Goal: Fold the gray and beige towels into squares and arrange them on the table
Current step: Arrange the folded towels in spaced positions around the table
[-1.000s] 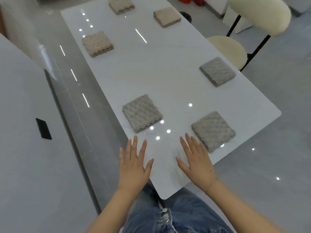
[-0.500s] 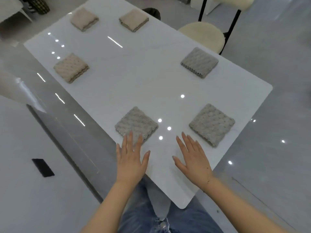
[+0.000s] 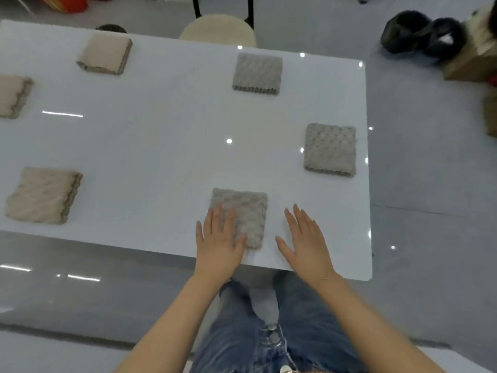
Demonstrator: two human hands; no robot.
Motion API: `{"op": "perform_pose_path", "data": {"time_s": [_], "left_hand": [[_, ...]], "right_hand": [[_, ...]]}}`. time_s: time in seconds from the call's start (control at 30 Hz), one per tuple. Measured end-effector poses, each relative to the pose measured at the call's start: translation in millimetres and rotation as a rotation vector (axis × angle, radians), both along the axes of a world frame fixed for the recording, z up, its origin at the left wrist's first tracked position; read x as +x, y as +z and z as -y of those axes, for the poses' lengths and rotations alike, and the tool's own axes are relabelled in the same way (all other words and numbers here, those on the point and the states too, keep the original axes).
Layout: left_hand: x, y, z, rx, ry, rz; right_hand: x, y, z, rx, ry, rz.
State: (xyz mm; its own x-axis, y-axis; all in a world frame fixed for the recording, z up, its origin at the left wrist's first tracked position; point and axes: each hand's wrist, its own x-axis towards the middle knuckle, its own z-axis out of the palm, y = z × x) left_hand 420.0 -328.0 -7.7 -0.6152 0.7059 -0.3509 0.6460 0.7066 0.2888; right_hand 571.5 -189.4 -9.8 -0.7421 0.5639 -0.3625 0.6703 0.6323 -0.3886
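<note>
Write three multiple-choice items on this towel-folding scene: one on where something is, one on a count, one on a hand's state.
1. Where does the left hand lie?
A. on the nearest gray towel
B. on a beige towel
C. on the chair seat

2. How many folded gray towels are on the table?
A. one
B. three
C. five

3. How is the right hand?
A. gripping a towel
B. clenched in a fist
C. flat with straight fingers, holding nothing

Answers:
1 A: its fingers overlap the near-left part of that towel.
2 B: the nearest one, one by the right edge and one at the far side.
3 C: it lies spread over bare tabletop beside the towel.
</note>
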Motion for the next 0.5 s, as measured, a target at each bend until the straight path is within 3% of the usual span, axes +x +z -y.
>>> {"op": "perform_pose_path", "data": {"time_s": [0.5], "left_hand": [[-71, -5, -50, -0.018, -0.185, 0.05]], "right_hand": [[-25, -6, -13, 0.007, -0.106, -0.018]]}}
